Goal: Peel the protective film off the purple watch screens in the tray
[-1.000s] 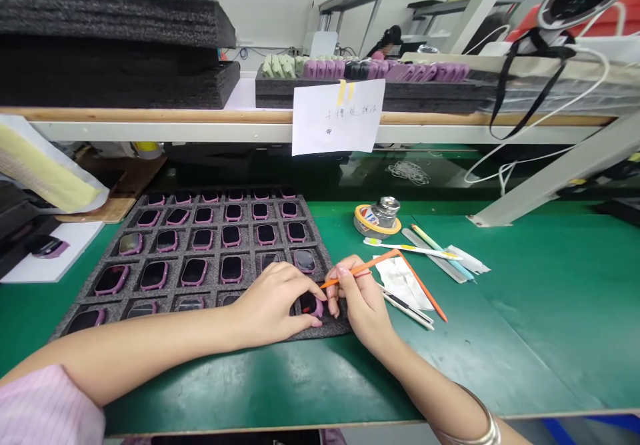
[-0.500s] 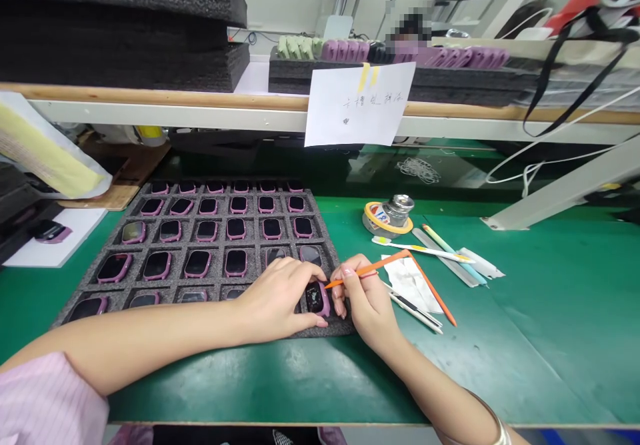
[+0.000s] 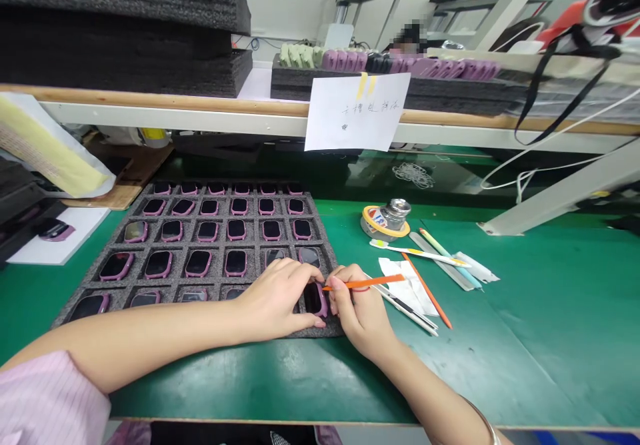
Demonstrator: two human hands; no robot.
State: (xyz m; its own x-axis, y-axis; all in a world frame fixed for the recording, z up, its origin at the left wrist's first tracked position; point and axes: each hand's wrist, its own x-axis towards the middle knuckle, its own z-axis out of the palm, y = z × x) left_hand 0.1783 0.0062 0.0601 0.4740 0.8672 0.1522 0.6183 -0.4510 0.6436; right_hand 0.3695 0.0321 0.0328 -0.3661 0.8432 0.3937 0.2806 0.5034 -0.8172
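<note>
A purple-framed smartwatch [image 3: 315, 300] with a dark screen sits at the front right corner of the black foam tray [image 3: 165, 240]. My left hand [image 3: 280, 298] is closed around it, fingers at its far side and thumb at its near edge. In my right hand [image 3: 361, 315], pinched between thumb and fingers, is a thin orange plastic stick [image 3: 380, 281]. Its tip points left at the watch's upper right edge; whether it touches is too small to tell. Rows of similar smartwatches [image 3: 199, 263] lie in the tray's compartments.
Right of the tray are a toothbrush [image 3: 420, 250], a second orange stick [image 3: 434, 298], tweezers [image 3: 407, 308], white tissue [image 3: 400, 278] and a metal-topped jar [image 3: 395, 213] in a tape roll. A shelf [image 3: 200, 113] with a taped paper [image 3: 357, 115] spans the back. A slanted white post [image 3: 545, 198] stands right.
The orange stick in my right hand has tipped from a steep slant to nearly level. The watch screen, lit before, now looks dark. My left hand stays on the watch.
</note>
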